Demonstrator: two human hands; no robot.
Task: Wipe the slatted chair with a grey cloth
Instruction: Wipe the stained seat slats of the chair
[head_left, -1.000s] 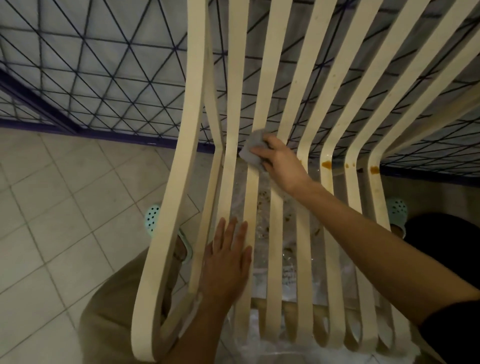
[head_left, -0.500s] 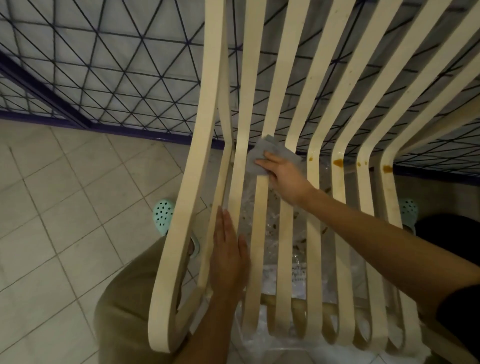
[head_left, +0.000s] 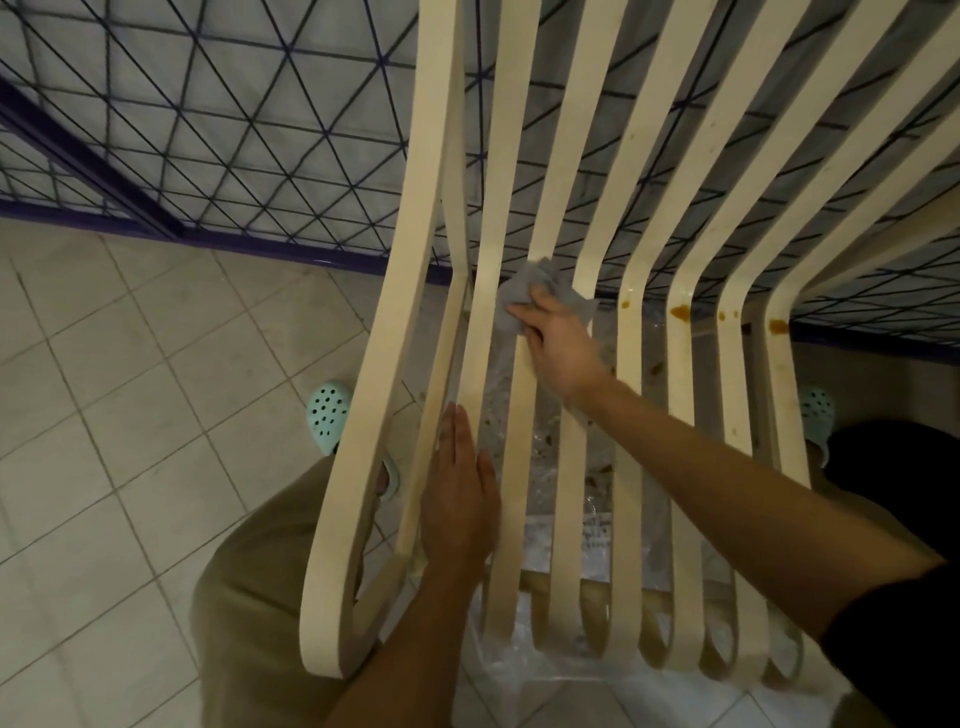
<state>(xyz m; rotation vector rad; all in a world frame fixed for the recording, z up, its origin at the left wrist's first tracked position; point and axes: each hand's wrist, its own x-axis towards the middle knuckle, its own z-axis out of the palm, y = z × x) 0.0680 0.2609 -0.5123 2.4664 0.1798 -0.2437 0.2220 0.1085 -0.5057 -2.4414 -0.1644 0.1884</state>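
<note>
The slatted chair (head_left: 374, 415) stands right before the person, its cream slats running lengthwise from the near seat edge away to the bend and then up into the back. The right hand (head_left: 558, 343) holds the grey cloth (head_left: 524, 291) at that bend. Its grip is bunched round the crumpled cloth and presses it onto the third and fourth slats from the left side. The left hand (head_left: 460, 499) lies flat on the seat slats nearer the person, fingers straight and together, gripping nothing; it looks to be steadying the chair. The brown stains (head_left: 679, 312) sit at the same bend, on the slats to the right of the cloth, so the right hand is the nearer one. Judging by this, the next wipe would go sideways to the right, or along each slat's length. Beneath the seat lies a clear plastic sheet (head_left: 592, 530) with dark print too small to read. No brand or label is legible anywhere.
</note>
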